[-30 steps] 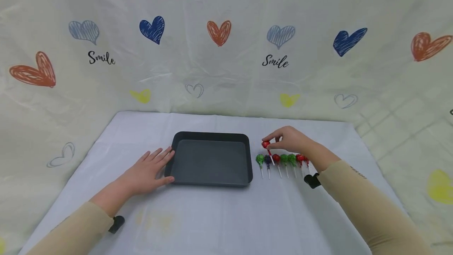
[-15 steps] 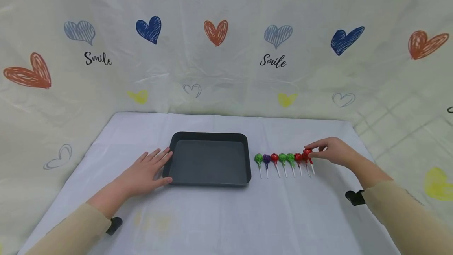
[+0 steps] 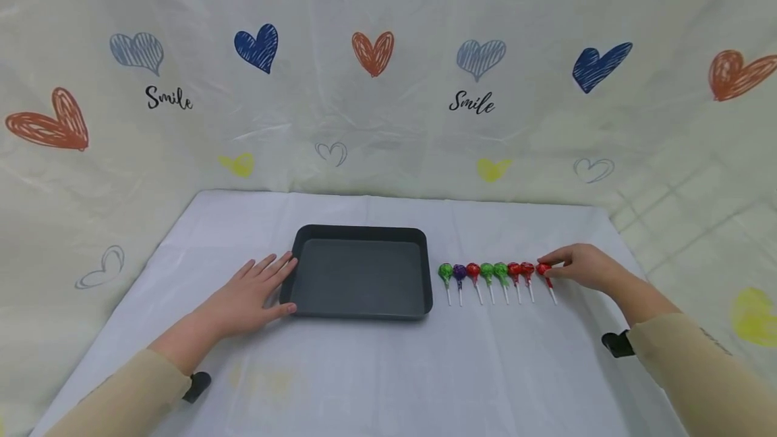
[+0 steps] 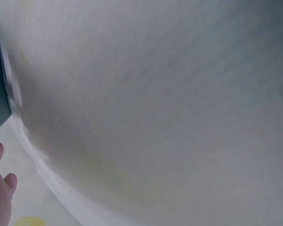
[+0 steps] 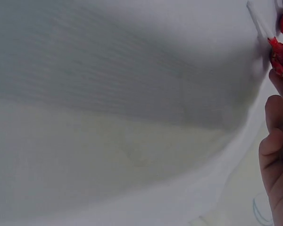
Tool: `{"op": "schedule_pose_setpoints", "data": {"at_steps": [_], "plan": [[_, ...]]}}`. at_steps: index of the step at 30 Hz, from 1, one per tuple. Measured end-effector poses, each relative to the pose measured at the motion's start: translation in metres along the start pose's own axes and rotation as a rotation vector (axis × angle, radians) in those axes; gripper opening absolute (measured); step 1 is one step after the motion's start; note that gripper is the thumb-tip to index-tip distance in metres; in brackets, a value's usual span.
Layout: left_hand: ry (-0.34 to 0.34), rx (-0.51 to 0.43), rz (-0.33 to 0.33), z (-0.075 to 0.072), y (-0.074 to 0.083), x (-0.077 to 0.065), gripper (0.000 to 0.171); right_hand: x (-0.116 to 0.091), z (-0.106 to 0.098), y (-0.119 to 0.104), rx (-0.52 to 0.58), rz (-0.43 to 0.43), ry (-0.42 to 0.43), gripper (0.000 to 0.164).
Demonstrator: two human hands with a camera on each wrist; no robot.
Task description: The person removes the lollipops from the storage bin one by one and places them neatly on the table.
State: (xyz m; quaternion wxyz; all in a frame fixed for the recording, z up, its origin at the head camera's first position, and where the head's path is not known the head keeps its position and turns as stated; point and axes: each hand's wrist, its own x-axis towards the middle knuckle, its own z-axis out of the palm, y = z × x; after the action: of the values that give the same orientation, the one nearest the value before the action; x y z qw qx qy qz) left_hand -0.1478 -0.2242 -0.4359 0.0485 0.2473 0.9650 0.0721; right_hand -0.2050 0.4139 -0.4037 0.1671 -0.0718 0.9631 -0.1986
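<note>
Between thumb and fingers, my right hand (image 3: 584, 267) pinches the head of a red lollipop (image 3: 548, 279) at the right end of a row. The right wrist view shows that lollipop (image 5: 279, 56) with its white stick angled away and the fingers (image 5: 275, 115) curled near it. To its left lie several lollipops side by side, heads away from me: red ones, two green ones, a purple one (image 3: 459, 274) and a green one (image 3: 446, 273) at the left end. My left hand (image 3: 251, 295) lies spread, its fingertips at the left rim of a dark grey tray (image 3: 358, 318).
A white cloth (image 3: 376, 383) covers the table, which meets a pale backdrop (image 3: 413, 133) printed with hearts and the word Smile. The tray stands left of the lollipop row, with a narrow gap between them.
My right hand has carried the red lollipop from above the row's left part to its right end and down to the cloth. The left hand has stayed at the tray.
</note>
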Motion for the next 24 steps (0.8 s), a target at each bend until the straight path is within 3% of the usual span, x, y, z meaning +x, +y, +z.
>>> {"op": "schedule_pose_setpoints", "data": {"at_steps": [9, 24], "plan": [[-0.003, 0.0, -0.006, 0.0005, 0.0001, 0.0001, 0.089, 0.0064, 0.006, 0.0054, 0.004, -0.01, -0.008, 0.04], [-0.015, -0.004, -0.011, -0.0007, -0.0018, 0.0005, 0.091, -0.0034, 0.0009, 0.0003, -0.004, -0.009, 0.026, 0.05]]}}
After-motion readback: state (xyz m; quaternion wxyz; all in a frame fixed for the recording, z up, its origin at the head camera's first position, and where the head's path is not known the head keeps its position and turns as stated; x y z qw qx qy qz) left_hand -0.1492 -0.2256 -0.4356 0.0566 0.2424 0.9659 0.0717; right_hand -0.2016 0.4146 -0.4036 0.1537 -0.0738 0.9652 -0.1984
